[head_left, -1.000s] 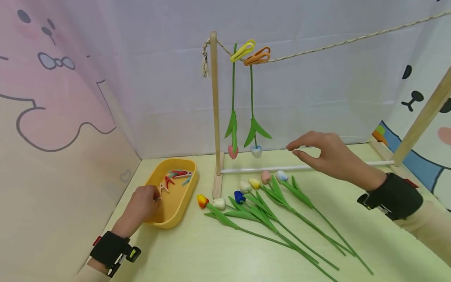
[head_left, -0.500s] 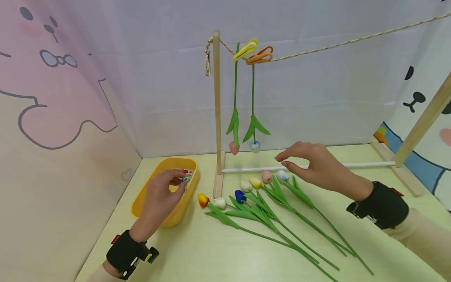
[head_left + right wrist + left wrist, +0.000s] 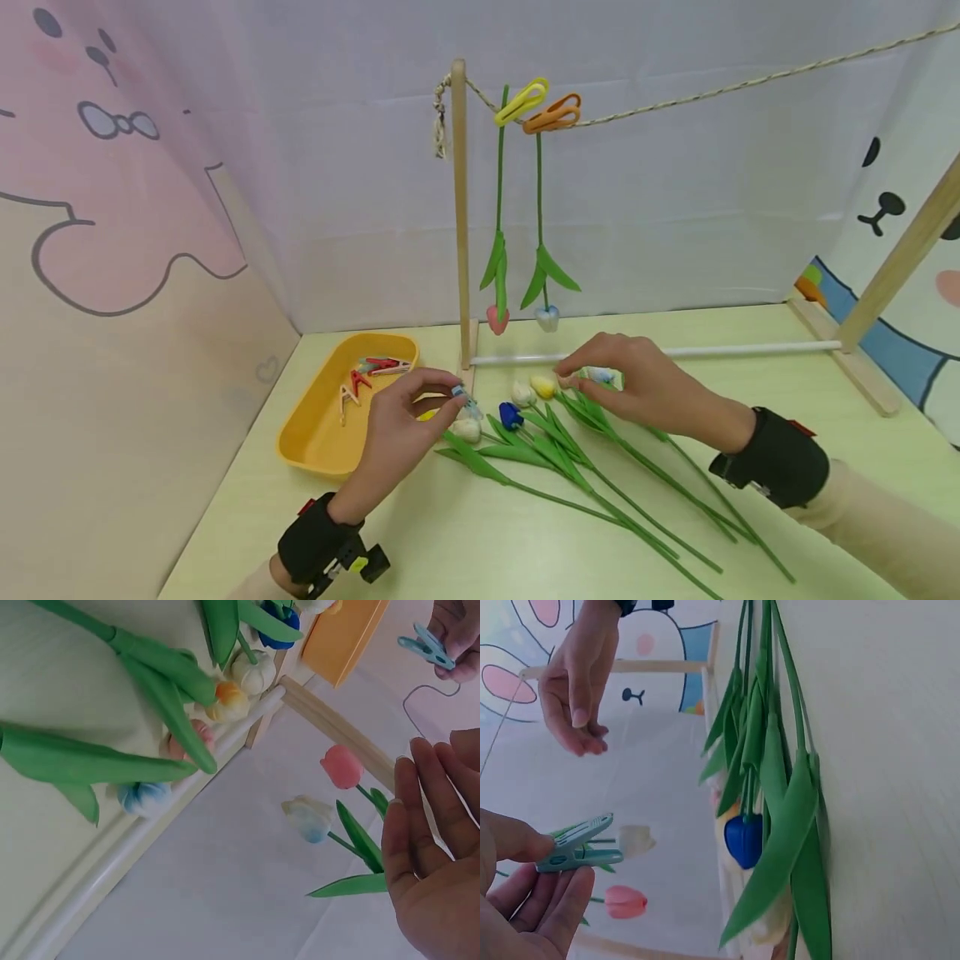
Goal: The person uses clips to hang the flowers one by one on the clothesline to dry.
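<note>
My left hand [image 3: 405, 429] pinches a light blue clothespin [image 3: 577, 859] between thumb and fingers, right of the yellow bin and over the tulip heads. My right hand [image 3: 637, 385] hovers above the lying tulips, fingers loosely bent and holding nothing in the right wrist view. Several artificial tulips lie on the table, among them a blue tulip [image 3: 511, 416] and a yellow tulip [image 3: 543, 387]. From the rope [image 3: 697, 97] hang a pink tulip [image 3: 498, 320] under a yellow clothespin [image 3: 522, 102] and a pale blue-white tulip [image 3: 547, 318] under an orange clothespin [image 3: 552, 114].
The yellow bin [image 3: 300, 421] at the left contains several small clothespins. A wooden post [image 3: 461, 217] carries the rope's left end, and another post [image 3: 903, 250] stands at the right. A white rod [image 3: 750, 349] runs low between them.
My left hand has come up out of the yellow bin with the light blue clothespin and moved right. My right hand has moved left and down toward the tulip heads.
</note>
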